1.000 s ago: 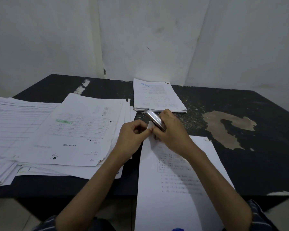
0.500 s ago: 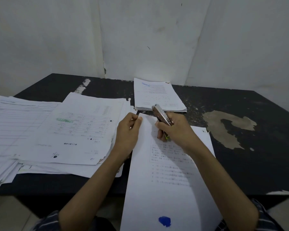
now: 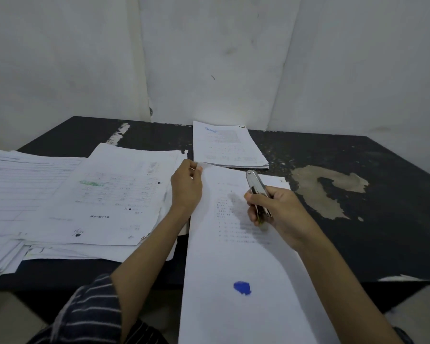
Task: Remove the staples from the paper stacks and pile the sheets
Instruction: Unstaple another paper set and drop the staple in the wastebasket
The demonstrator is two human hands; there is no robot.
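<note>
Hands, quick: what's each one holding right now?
Left hand: pinches the top corner of the printed sheet.
Right hand: grips the small silver stapler.

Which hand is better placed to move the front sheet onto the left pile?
Left. The left hand pinches the sheet at its top corner and lies beside the left pile; the right hand is busy holding the metal tool.

Held sheet (image 3: 236, 264), lower edge off-frame
</note>
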